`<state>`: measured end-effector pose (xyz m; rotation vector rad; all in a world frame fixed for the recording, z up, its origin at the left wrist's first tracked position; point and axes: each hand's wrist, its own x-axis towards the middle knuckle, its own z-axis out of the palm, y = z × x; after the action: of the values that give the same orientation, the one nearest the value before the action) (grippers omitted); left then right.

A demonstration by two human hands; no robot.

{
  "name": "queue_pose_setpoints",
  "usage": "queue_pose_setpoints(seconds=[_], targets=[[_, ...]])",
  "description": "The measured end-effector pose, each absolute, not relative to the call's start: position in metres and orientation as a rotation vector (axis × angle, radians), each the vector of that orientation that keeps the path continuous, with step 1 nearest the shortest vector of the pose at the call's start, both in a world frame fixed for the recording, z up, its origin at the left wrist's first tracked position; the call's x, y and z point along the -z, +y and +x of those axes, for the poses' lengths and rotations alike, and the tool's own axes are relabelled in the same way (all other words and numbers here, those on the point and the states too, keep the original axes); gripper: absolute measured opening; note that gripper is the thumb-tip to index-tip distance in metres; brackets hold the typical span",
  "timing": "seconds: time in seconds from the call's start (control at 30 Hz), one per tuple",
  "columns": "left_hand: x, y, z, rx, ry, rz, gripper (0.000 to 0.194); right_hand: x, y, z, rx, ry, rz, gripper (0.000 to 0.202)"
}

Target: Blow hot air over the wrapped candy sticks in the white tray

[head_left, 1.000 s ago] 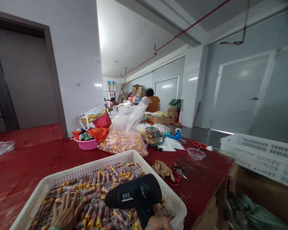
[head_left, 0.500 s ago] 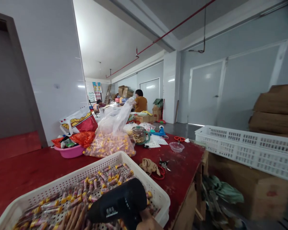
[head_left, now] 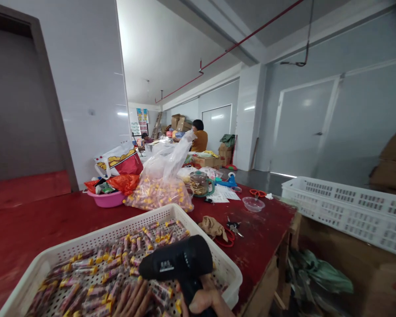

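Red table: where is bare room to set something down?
Bare red table lies left of the white tray, this side of the pink basin. Another patch lies between scissors and clear bowl. The far middle, around the tube bag, is crowded.

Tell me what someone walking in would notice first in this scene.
Probably the black heat gun gripped in the right hand at bottom centre, aimed left over a white perforated tray of small red-and-yellow tubes, where the left hand's fingers rest. Behind the tray, a clear bag of the same tubes slumps on the red table, and a white crate sits at right.
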<state>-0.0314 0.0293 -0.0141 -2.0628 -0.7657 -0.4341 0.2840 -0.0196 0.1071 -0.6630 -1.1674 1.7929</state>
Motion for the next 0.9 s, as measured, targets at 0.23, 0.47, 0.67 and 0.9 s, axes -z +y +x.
queue_pose_setpoints(seconds=[0.23, 0.47, 0.67, 0.9], targets=[[0.0, 0.018, -0.024, 0.345, -0.732, -2.279, 0.067, -0.097, -0.01, 0.281, -1.929, -1.181, -0.684, 0.055], [-0.009, 0.006, -0.021, 0.247, -0.857, -2.57, 0.072, -0.095, -0.007, 0.282, -1.923, -1.206, -0.603, 0.054], [-0.027, -0.006, 0.002, 0.212, -0.51, -2.584, 0.061, -0.094, -0.01, 0.279, -1.876, -1.227, -0.61, 0.055], [-0.024, -0.004, -0.015, 0.261, -1.049, -2.5, 0.067, -0.103, -0.01, 0.286, -1.947, -1.318, -0.677, 0.043]])
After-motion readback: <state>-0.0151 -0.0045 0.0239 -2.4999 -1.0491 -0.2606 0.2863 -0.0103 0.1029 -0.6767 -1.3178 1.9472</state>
